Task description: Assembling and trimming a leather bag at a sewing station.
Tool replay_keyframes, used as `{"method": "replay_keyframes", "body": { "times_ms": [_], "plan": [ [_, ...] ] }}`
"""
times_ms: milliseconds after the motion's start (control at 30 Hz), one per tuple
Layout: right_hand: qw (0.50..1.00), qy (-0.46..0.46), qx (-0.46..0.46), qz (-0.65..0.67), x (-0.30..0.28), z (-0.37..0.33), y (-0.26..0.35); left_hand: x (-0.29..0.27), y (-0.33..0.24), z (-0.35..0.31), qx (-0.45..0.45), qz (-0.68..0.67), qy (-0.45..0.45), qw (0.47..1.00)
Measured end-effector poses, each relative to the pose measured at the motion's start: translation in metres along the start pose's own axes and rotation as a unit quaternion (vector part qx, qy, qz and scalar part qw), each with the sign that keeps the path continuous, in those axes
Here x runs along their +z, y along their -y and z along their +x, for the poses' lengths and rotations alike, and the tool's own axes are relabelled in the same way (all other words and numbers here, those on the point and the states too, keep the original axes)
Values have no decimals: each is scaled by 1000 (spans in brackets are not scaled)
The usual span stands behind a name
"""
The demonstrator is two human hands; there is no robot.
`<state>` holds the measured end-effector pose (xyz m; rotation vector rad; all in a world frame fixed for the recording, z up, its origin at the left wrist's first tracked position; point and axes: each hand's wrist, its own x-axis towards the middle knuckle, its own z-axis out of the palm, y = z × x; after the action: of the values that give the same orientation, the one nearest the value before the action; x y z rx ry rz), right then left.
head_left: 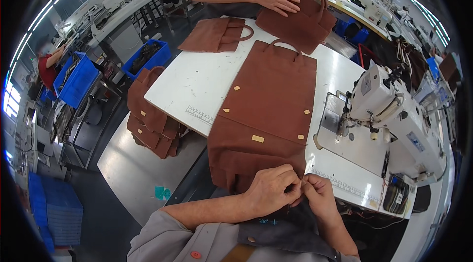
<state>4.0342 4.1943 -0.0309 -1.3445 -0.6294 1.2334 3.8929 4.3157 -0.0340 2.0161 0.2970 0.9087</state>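
My left hand [273, 189] and my right hand [318, 194] meet at the table's front edge, fingers pinched together. What they hold, if anything, is too small or hidden to make out. Just beyond them a long brown leather bag piece [276, 84] lies flat, its near end bunched and hanging over the edge toward me. At its far end is a looped handle [285, 42]. Several small yellow patches mark its surface, among them a larger yellow rectangle [257, 139] near my hands.
A white sewing machine [382, 99] stands on the right of the white table [187, 82]. Opposite, a co-worker's hands [281, 0] rest on a brown handbag [300, 25]; another bag [212, 35] lies left of it. Brown pieces [148, 114] hang at the left, beside blue bins [146, 57].
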Motion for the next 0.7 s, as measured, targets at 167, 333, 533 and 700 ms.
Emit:
{"method": "replay_keyframes", "body": {
  "times_ms": [167,333,533,700],
  "plan": [
    [998,23,-57,-28,-5,10,-2,-18,1,27,90,72,20,993],
    [999,13,-44,17,-8,7,-2,-35,32,58,85,167,92,978],
    [999,-7,-39,37,-30,-1,-3,-18,76,79,21,296,289,910],
    [999,-28,15,36,-49,14,11,-2,100,113,89,361,291,882]
  ]
}}
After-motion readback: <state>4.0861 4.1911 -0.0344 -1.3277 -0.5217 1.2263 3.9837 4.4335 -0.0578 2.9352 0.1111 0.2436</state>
